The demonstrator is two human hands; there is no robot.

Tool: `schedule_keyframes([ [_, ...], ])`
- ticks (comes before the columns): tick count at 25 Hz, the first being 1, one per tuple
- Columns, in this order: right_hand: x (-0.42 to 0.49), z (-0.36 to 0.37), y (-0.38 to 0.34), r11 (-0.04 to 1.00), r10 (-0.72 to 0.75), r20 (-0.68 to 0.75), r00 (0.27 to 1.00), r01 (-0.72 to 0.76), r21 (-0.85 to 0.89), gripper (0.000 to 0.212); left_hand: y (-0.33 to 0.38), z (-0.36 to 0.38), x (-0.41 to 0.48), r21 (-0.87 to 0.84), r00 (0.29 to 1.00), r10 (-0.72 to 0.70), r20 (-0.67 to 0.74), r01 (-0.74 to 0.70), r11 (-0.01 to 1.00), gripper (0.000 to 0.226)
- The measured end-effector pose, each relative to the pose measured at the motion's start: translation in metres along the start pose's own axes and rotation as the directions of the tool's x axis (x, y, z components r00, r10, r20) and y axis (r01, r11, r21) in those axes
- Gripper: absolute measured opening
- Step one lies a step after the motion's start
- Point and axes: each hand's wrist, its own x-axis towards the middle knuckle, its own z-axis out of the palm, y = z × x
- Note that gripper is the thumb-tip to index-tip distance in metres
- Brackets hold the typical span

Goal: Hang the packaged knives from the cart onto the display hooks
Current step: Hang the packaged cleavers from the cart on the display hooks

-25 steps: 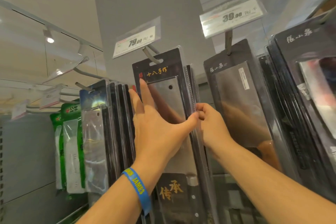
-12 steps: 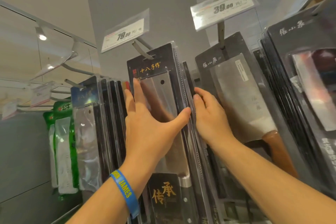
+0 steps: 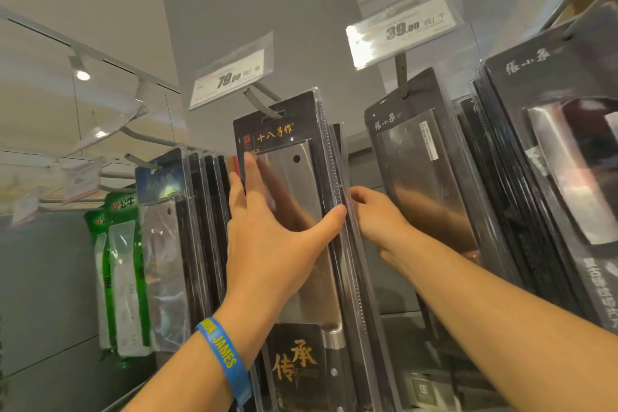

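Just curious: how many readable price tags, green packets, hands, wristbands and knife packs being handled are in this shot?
White price tags with readable numbers: 2 (79.00, 39.00)
Green plastic packets: 2
Bare hands: 2 (left hand, right hand)
Blue rubber wristband: 1
Black knife pack under the hands: 1
Total: 8

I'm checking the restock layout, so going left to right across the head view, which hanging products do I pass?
green packs → blue-topped knife packs → cleaver pack under the 79.00 tag → cleaver pack under the 39.00 tag → black packs at the far right
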Motion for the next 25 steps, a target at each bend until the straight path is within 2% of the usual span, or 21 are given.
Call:
schedule_keyframes([
  [3,-0.005,0.002,-0.004,0.987,-0.061,0.034,0.998,0.055,0.152,0.016,0.000,-0.004,0.001,0.018,1.000,-0.001,0.007,0.001,1.000,0.135],
  [7,-0.016,-0.002,-0.005,0.970,-0.143,0.080,0.986,0.124,0.211,0.026,0.002,-0.006,0.000,0.028,1.000,-0.015,0.021,0.015,1.000,0.137],
  [11,-0.020,-0.001,-0.007,0.944,-0.165,0.083,0.983,0.133,0.302,0.033,0.006,-0.006,-0.001,0.052,0.999,-0.032,0.002,0.032,0.998,0.139],
  [19,-0.028,-0.001,-0.010,0.936,-0.198,0.101,0.975,0.158,0.316,0.019,0.010,-0.001,-0.003,-0.027,0.999,-0.035,-0.042,0.033,0.999,0.126],
  [22,-0.032,0.002,-0.011,0.952,-0.200,0.113,0.973,0.166,0.259,0.025,0.009,-0.004,-0.005,-0.038,0.999,-0.037,-0.031,0.036,0.999,0.133],
  [25,-0.036,0.004,-0.009,0.941,-0.215,0.090,0.972,0.182,0.285,0.026,0.010,-0.008,-0.008,-0.020,0.999,-0.029,-0.040,0.028,0.999,0.130],
])
